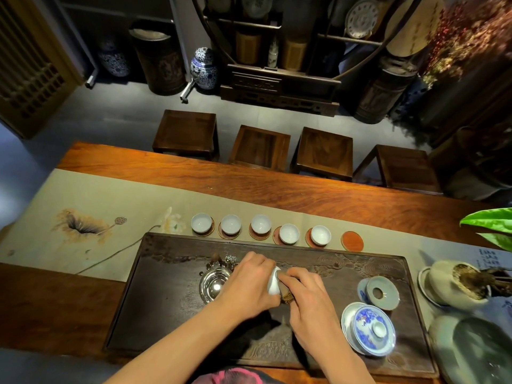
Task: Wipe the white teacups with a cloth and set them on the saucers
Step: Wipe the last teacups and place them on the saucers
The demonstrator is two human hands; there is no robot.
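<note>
L hand [250,281] fingers curled round white teacup [273,284], tilted sideways; R hand [307,297] fingers pinch brown cloth [285,293] against cup, just beside L fingertips, both forearms angled inward.

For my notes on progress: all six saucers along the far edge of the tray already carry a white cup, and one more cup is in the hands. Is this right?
Not quite. The head view shows five saucers carrying cups; the sixth saucer, at the right end, is bare. The rest holds: the left hand holds one more white cup, which the right hand wipes with a cloth.

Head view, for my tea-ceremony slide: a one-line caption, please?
Left hand holds a white teacup while the right hand wipes it; five cups sit on saucers, one saucer waits.
</note>
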